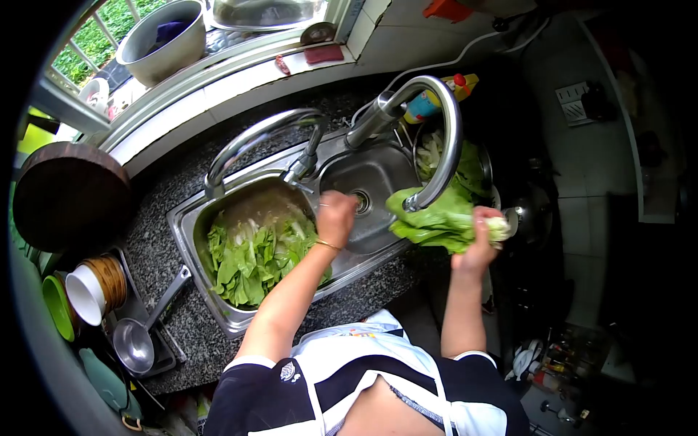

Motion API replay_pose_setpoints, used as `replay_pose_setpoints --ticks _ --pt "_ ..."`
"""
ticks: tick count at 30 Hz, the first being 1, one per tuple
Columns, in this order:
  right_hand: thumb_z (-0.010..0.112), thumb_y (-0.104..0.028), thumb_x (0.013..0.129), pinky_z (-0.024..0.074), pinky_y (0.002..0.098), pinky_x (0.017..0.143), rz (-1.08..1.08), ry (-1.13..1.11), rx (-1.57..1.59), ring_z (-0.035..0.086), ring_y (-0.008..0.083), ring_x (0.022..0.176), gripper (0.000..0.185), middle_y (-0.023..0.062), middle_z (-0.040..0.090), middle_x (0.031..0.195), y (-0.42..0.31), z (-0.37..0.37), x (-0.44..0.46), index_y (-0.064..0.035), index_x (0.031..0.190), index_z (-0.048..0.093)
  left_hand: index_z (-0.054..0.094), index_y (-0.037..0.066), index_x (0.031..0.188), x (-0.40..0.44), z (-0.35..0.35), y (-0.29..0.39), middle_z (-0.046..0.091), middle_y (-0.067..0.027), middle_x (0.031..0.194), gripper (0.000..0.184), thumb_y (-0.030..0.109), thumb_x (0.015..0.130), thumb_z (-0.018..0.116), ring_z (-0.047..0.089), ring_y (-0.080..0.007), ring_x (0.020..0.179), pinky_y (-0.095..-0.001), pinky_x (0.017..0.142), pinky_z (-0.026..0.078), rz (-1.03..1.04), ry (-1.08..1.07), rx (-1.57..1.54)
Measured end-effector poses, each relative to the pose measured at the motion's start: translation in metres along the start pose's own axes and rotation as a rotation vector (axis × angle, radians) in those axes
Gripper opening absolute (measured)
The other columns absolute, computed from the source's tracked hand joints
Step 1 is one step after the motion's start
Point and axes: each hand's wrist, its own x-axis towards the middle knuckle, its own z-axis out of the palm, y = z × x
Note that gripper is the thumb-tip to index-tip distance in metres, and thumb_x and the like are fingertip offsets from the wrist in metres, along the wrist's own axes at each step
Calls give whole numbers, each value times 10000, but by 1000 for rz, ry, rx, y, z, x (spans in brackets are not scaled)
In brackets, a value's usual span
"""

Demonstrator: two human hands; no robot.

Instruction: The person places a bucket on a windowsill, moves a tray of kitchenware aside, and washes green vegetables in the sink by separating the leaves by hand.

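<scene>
Daylight from a window (73, 109) at your upper left, railing (80, 54) and greenery (70, 70) beyond, lights a white-tiled sill (236, 98) and dark speckled counter (156, 225); to your right, a tiled wall (563, 171) dims into shadow beside what may be a shelf (634, 138).

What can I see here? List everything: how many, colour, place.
Sink: one, silver, centre.
Taps: two, silver, behind sink.
Loose greens: one heap, green, left basin.
Other greens: one batch, green, right of sink.
Held greens: one bunch, green, right hand.
Bottle: one, yellow-blue, beside right tap.
Round board: one, dark brown, far left.
Bowls: several, white, green, brown, lower left.
Ladle: one, silver, lower left.
Counter: one, speckled grey, around sink.
Window: one, pale frame, upper left.
Pot: one, grey, at window.
Rest: small, dim or unclear.
Shirt: one, black-white, bottom.
Left hand: one, bare, blurred over right basin.
Right hand: one, bare, on held greens.
</scene>
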Motion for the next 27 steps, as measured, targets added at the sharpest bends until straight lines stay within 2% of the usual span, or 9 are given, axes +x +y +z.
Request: replay_pose_setpoints --ticks 1,2,4,9,14,17,18,24,27 --pt "512 35 742 402 277 787 -75 36 -22 488 142 812 168 51 524 854 -10 -3 13 -56 883 506 607 96 773 -24 19 -9 518 -57 730 64 111 733 559 514 -245 728 -345 658 425 101 -661 347" --pt "511 25 756 410 277 773 -125 39 -11 492 133 800 160 47 525 857 -14 -10 28 -50 898 508 599 104 788 -43 30 -17 536 -36 786 105 187 740 557 511 -225 796 -318 670 424 308 -745 239" --pt "528 34 761 426 263 749 -254 44 -41 496 121 783 167 44 525 856 -12 -22 59 -40 908 507 652 107 780 -49 51 -18 571 -48 925 156 180 746 518 488 -221 975 -330 728 411 4 -860 262" --pt "626 18 729 435 270 726 -592 9 -734 504 164 829 222 81 510 915 65 -24 124 -50 919 532 679 104 809 -24 83 -29 549 -78 1042 198 197 748 515 417 -252 1104 -369 783 376 -19 -882 561" --pt "676 -73 733 443 299 718 -510 105 -766 527 176 804 244 92 508 916 128 -27 163 -24 934 547 671 98 928 -41 100 -47 457 -116 1225 262 193 811 458 339 -279 1203 -374 838 352 -84 -1013 653" --pt "666 -69 739 440 264 703 -548 122 -695 536 136 765 214 52 549 849 110 -28 179 -29 912 546 475 108 1236 -81 110 -60 97 -100 1449 393 217 874 371 39 -307 1334 -517 1029 120 -232 -1077 760" --pt "668 -71 739 438 257 699 -550 110 -691 536 125 747 209 37 552 826 103 -31 184 -33 905 547 413 120 1284 -39 84 -30 22 -82 1458 414 223 890 339 15 -304 1336 -534 1032 59 -242 -1499 793" --pt "700 -69 671 425 349 744 -600 6 -838 490 279 873 281 115 531 897 92 -25 204 -74 913 556 435 83 1262 -42 89 -22 167 -110 1432 430 244 866 393 102 -290 1329 -510 1039 78 -236 -1403 771" --pt "730 -93 640 424 375 760 -603 -76 -1006 472 286 931 350 112 518 995 103 -12 205 -106 942 555 474 19 1195 -24 75 -6 448 -110 1267 437 206 801 477 365 -268 1214 -383 982 291 -424 -1280 330"
